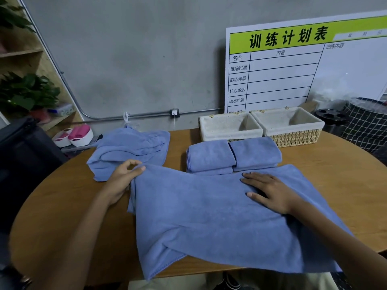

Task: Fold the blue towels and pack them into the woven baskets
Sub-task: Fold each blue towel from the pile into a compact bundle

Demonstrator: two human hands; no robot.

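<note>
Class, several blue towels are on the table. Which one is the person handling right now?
The big spread towel nearest the camera: left hand pinches its edge, right hand lies flat on it. The folded stacks and crumpled towel lie untouched.

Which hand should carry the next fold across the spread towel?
Left, probably. The left hand already pinches the spread towel at its far left corner, while the right hand lies flat on it, pinning it.

Dim, flat, cool indoor light with soft weak shadows under the right hand [270,190] and the spread blue towel [209,216], faint glare on the whiteboard [345,65], wide-angle bowing of the round table [62,206] edge, left margin murky, overall softness and compression smear.
</note>
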